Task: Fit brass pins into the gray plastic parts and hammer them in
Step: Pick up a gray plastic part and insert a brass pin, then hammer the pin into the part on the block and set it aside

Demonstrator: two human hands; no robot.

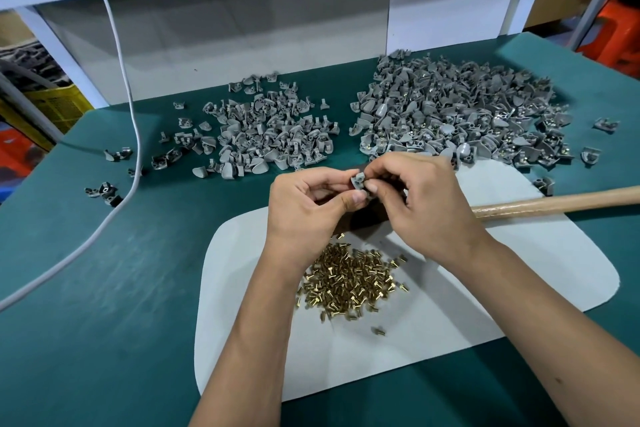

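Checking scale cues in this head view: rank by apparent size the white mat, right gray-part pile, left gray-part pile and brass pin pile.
1. White mat
2. Right gray-part pile
3. Left gray-part pile
4. Brass pin pile, though nearest the camera

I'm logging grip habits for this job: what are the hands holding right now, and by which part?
Both hands pinch one gray plastic part: left hand from below and its left side, right hand on its right edge. A pin between the fingers cannot be told.
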